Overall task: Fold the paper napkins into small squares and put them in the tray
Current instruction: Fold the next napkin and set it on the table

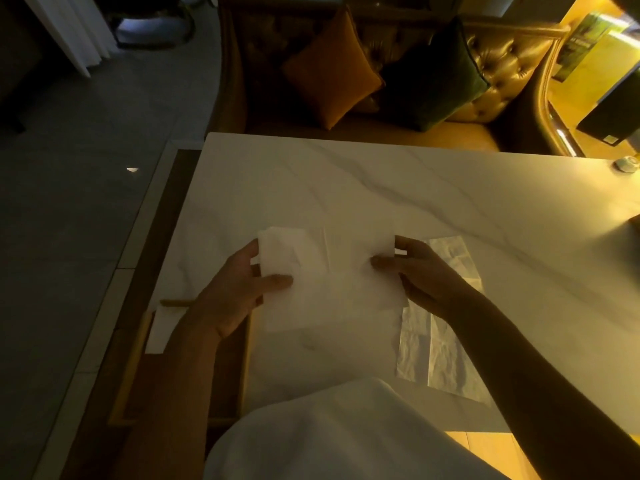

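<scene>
Both hands grip one paper napkin (332, 282) above the worktop (381, 188): left hand (239, 289) pinching its left edge, right hand (415, 271) its right. Light, limp, tear-prone; best held by edges.

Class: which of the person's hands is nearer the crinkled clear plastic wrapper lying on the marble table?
Right. The right hand overlaps the crinkled clear plastic wrapper; the left hand is across the white paper napkin.

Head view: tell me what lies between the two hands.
In the head view, a white paper napkin spans the gap. The left hand pinches its left edge, the right hand its right edge, above the marble table.
</scene>
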